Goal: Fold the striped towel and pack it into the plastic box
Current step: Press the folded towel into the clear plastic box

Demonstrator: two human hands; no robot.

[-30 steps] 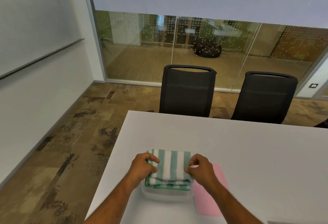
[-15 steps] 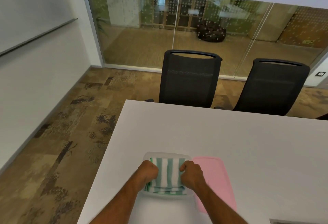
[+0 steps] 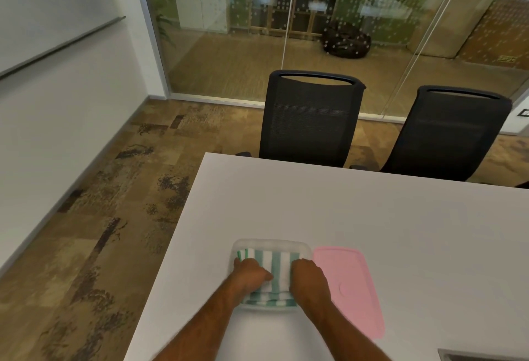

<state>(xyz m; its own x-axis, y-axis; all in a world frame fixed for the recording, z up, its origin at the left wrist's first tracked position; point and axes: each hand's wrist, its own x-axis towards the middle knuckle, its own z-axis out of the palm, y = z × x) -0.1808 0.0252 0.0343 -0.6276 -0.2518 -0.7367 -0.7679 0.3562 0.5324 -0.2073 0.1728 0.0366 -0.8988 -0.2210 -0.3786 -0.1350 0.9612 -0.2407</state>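
Note:
The folded green-and-white striped towel (image 3: 274, 263) lies inside the clear plastic box (image 3: 270, 244) near the front left of the white table (image 3: 372, 217). My left hand (image 3: 250, 274) is a closed fist pressing on the towel's left side. My right hand (image 3: 307, 277) is a closed fist pressing on its right side. Both fists cover much of the towel, and its folded edges show at the near side of the box. Whether the fingers grip the cloth is hidden.
A pink lid (image 3: 350, 286) lies flat on the table, just right of the box. Two black mesh chairs (image 3: 309, 120) (image 3: 446, 137) stand at the table's far edge. The table's left edge drops to patterned floor (image 3: 100, 231). A grey object (image 3: 483, 356) shows at the bottom right.
The towel was held above the box by both hands a second ago. It has gone down into the box, and both hands have closed into fists on top of it.

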